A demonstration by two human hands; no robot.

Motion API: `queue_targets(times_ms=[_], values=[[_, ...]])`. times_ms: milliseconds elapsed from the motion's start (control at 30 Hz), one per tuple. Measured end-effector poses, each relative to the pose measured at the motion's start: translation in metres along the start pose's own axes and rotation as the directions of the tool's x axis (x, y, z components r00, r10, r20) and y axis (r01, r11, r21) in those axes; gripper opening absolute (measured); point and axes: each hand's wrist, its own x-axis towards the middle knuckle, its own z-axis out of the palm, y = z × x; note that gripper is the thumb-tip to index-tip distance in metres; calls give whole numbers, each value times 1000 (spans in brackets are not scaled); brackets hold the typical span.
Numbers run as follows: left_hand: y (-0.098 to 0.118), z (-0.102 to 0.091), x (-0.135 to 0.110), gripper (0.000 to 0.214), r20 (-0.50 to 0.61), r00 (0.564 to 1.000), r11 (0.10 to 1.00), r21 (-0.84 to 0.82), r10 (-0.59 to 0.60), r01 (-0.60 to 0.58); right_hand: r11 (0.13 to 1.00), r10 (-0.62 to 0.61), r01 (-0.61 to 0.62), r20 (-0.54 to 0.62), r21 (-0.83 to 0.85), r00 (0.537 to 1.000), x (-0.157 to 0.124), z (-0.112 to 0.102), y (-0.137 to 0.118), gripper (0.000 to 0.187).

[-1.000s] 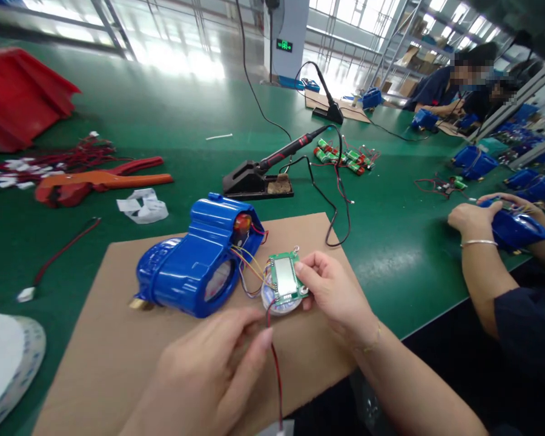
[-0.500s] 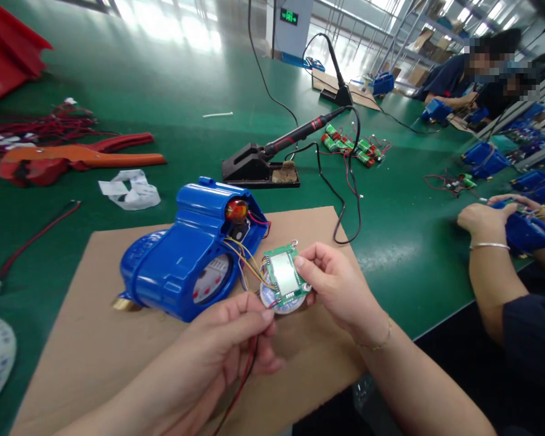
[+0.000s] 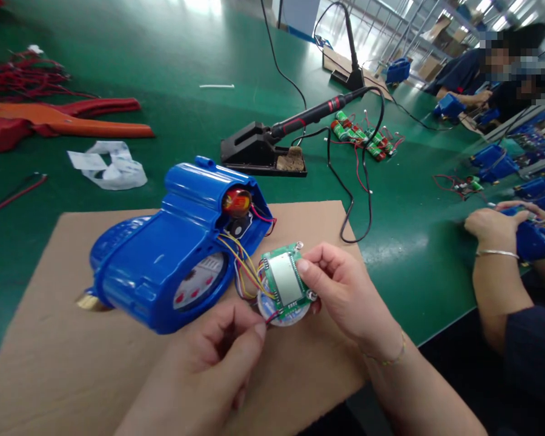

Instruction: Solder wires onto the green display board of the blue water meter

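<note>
A blue plastic meter housing (image 3: pixel 163 254) lies on a brown cardboard sheet (image 3: pixel 49 339), its dial facing me and yellow and red wires running out of its open end. My right hand (image 3: pixel 345 293) pinches a small green circuit board (image 3: pixel 285 280) with a grey display, which sits over a round white disc. My left hand (image 3: pixel 213 369) is just below the board, its fingertips closed on the thin red wire (image 3: pixel 269 317) at the board's lower edge.
A soldering iron (image 3: pixel 309 115) rests in its black stand (image 3: pixel 258 151) behind the cardboard, its cable looping right. Green batteries (image 3: pixel 358 136), orange-red cutters (image 3: pixel 59 121) and crumpled white paper (image 3: pixel 109 166) lie on the green table. Another person's hands (image 3: pixel 495 227) hold a blue housing at right.
My view has dipped and moved closer. My left hand has slid up along the red wire until its fingertips reach the board's edge. The right hand keeps its hold on the board.
</note>
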Motion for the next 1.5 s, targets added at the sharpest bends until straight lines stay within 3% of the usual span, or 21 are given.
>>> queue_targets(times_ms=[100,233,400,500,667,733,800,933,1000,1033,1100,1167,1367,1433,1500], values=[[-3,-1,-1,28,-34,983,972,155,183,-176,1000,-7,7,7,8,1000,0,-1,1,24],[-5,-6,0,26,-49,954,919,290,295,-269,1000,-3,2,19,25,1000,-1,-1,2,24],[-3,-10,5,19,22,872,735,529,488,-424,1000,2,-2,3,16,1000,-2,-1,1,24],[0,-12,6,17,71,855,689,559,513,-460,1000,6,-6,-1,12,1000,-1,-1,1,23],[-3,-14,3,20,91,911,737,559,401,-380,998,27,-28,25,54,999,0,0,0,26],[-6,-14,2,18,99,904,706,591,417,-390,996,27,-31,45,86,999,1,0,0,27],[-8,-14,1,13,105,844,574,688,527,-444,994,24,-30,53,101,998,1,-1,1,27],[-5,-10,-1,10,161,591,137,894,791,-427,994,18,-24,51,104,999,3,-2,4,26],[-2,-8,-2,13,204,504,22,913,839,-407,994,7,-12,50,111,999,3,-2,5,25],[-1,-7,-3,13,221,481,-8,914,849,-406,993,1,-7,50,115,999,3,-2,5,25],[1,-8,-3,12,234,483,-34,921,843,-387,994,-5,0,47,113,999,3,-1,5,25],[2,-10,-3,10,223,531,-14,930,817,-368,994,-7,2,45,108,999,3,0,4,25],[9,-18,2,21,173,651,239,836,739,-493,992,12,-13,15,122,1000,4,1,5,30],[11,-19,3,23,161,656,273,818,737,-507,989,26,-28,15,145,1000,5,1,6,32],[11,-19,3,25,148,634,274,811,759,-517,981,43,-47,25,190,999,7,2,7,35]])
